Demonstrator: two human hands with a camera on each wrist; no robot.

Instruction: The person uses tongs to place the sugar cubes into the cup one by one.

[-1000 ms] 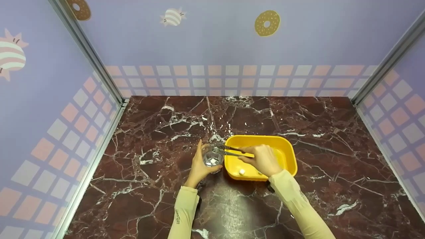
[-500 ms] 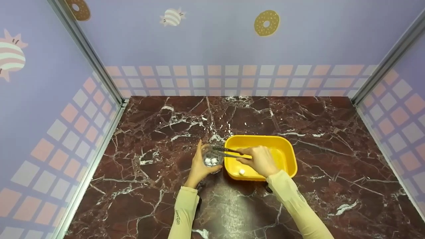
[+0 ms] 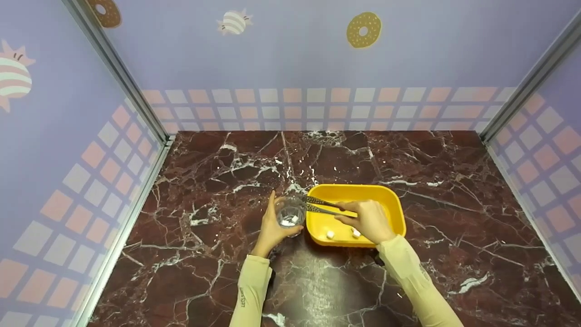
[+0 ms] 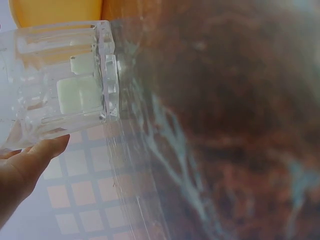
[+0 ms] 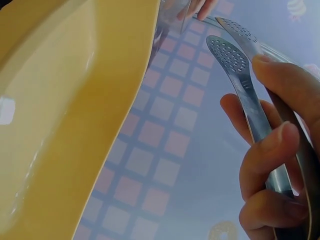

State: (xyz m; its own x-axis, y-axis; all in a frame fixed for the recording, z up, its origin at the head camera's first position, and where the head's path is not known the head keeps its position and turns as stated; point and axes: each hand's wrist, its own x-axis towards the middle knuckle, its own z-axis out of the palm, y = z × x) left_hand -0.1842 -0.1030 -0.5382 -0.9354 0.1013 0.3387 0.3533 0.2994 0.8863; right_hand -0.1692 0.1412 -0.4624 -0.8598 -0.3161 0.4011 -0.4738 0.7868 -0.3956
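A clear glass cup [image 3: 282, 210] stands on the marbled table, and my left hand [image 3: 272, 230] grips it with fingers and thumb around its side. White cubes [image 4: 80, 94] lie at the bottom of the glass in the left wrist view. My right hand [image 3: 370, 220] holds metal tongs [image 3: 323, 210] over the left part of a yellow basin [image 3: 399, 213]. Perforated tips of the tongs [image 5: 229, 54] are spread apart with nothing between them, close to the glass's right side. Two white cubes, one at the front left [image 3: 330, 235] and one beside it [image 3: 356, 233], lie in the basin.
The dark red marbled table [image 3: 204, 268] carries small white specks behind the glass. Purple wall panels [image 3: 290, 50] with a pink and white tile pattern enclose the back and both sides.
The tongs have drawn back to the right from over the glass and their tips have spread. One more cube in the basin shows from behind the right hand. The left hand stays on the glass.
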